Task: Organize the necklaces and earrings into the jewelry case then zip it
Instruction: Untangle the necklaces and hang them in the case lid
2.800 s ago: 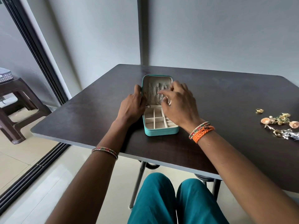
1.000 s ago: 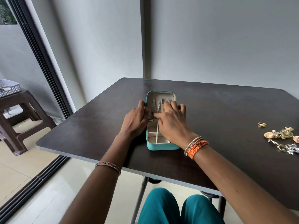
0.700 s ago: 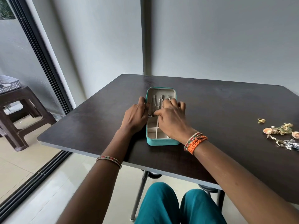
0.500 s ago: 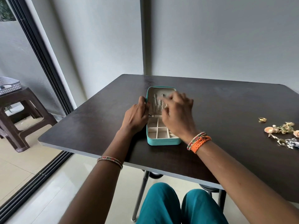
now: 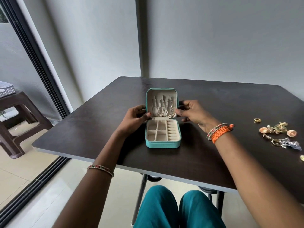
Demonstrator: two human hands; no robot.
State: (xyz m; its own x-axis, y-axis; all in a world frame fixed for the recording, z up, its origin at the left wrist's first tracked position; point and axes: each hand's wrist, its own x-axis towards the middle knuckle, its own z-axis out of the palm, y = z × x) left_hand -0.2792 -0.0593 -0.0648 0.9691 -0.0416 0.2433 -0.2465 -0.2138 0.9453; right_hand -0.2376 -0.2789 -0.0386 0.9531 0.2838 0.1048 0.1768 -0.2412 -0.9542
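Small teal zip-around jewelry case with cream lining (image 5: 162, 143) sits open mid-table on the dark brown wooden table (image 5: 213, 104), lid upright. Thin silver necklaces (image 5: 162, 106) hang inside the lid. Left hand (image 5: 134, 120) grips the lid's left edge, thumb curled over the front. Right hand (image 5: 191, 112) pinches the right edge, fingers curled. Loose pile of gold and shell-shaped earrings (image 5: 278, 133) lies well apart, far right. Base compartments hold nothing visible.
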